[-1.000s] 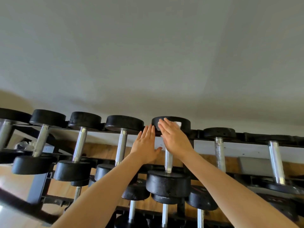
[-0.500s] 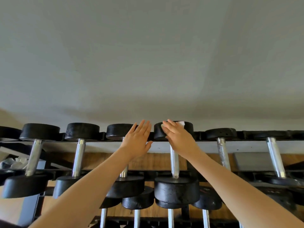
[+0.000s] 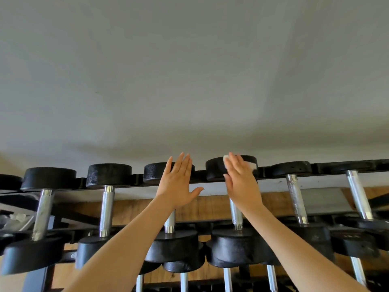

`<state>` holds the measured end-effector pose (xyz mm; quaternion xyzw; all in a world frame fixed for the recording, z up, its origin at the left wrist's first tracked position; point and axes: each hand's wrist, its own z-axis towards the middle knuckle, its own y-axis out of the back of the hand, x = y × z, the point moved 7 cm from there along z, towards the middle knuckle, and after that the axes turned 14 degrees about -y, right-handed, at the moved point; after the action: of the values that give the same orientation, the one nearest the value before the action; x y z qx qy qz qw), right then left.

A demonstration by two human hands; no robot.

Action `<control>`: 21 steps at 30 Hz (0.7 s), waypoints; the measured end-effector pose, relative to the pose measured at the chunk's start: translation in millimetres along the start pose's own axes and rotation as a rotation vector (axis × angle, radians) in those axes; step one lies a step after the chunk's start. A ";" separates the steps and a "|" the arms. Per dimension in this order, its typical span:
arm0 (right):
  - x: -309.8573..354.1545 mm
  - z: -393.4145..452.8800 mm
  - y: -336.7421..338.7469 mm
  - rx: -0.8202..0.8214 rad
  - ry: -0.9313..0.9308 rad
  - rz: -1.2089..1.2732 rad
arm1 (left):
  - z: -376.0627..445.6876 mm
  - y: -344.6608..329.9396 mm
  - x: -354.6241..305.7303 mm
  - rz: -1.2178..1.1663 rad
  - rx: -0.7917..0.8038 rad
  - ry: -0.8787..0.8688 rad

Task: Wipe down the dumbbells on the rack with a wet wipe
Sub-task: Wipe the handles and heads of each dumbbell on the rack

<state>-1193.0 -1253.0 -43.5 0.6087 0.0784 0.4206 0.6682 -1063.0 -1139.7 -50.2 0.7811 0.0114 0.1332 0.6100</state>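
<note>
Several black dumbbells with chrome handles lie on the top tier of a black rack. My right hand presses a white wet wipe flat against the far head of the middle dumbbell, fingers straight. The wipe shows only at its edges around my fingers. My left hand is spread flat with straight fingers in front of the neighbouring dumbbell's far head and holds nothing. I cannot tell whether it touches the head.
More dumbbells fill the top tier left and right, and lower tiers hold further ones. A plain grey wall rises just behind the rack. A wooden floor shows under the rack. Crumpled white material lies at far left.
The view has tilted up and the rack sits lower in the frame. My right hand slid the wipe rightward over the dumbbell head. My left hand stayed spread beside it.
</note>
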 end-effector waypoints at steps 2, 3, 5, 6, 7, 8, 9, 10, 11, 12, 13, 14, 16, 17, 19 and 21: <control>-18.4 -7.4 2.2 0.024 -0.232 0.170 | 0.6 0.3 1.1 -0.001 -0.010 -0.007; -23.3 -9.8 0.5 0.018 -0.304 0.201 | 0.7 0.3 0.9 -0.001 -0.010 -0.011; -19.9 -12.6 -3.7 0.019 -0.352 0.152 | 0.5 0.3 0.1 -0.004 -0.004 -0.011; -15.8 -12.2 -5.1 0.009 -0.321 0.091 | 0.5 0.6 0.0 -0.008 -0.006 -0.009; -7.5 -10.3 -5.7 0.002 -0.226 0.012 | 0.4 1.4 0.1 -0.012 -0.008 -0.007; 3.6 -8.7 -8.8 0.036 -0.093 -0.089 | 0.3 2.4 0.3 -0.015 -0.012 -0.007; 13.3 -8.9 -13.5 0.079 0.055 -0.214 | 0.5 2.8 0.5 -0.012 -0.014 -0.010; 18.4 -9.0 -17.5 0.094 0.181 -0.308 | 0.4 3.4 0.4 -0.006 -0.015 -0.013; 21.0 -8.3 -18.4 0.089 0.262 -0.351 | -0.1 3.7 0.2 0.000 -0.014 -0.014; 22.2 -7.0 -15.8 0.074 0.293 -0.356 | -0.5 3.8 0.2 0.005 -0.013 -0.014; 21.4 -7.0 -11.3 0.043 0.277 -0.322 | -0.8 4.1 0.2 0.009 -0.015 -0.012; 16.0 -6.8 -6.7 0.020 0.196 -0.247 | -0.8 4.3 0.3 0.012 -0.017 -0.012; -5.1 -5.9 3.4 0.010 -0.114 -0.002 | -0.7 4.9 0.3 0.014 -0.016 -0.014; -13.9 -7.2 4.4 0.020 -0.248 0.108 | -0.6 5.1 0.4 0.015 -0.015 -0.015; -25.3 -10.6 3.1 -0.006 -0.420 0.229 | -0.8 4.8 0.3 0.013 -0.010 -0.016; -20.1 -12.2 0.2 0.008 -0.407 0.157 | -1.4 4.1 -0.1 0.006 -0.005 -0.014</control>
<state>-1213.3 -1257.1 -54.6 0.6879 -0.1040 0.3396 0.6330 -1064.0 -1139.4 -46.1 0.7806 0.0042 0.1295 0.6115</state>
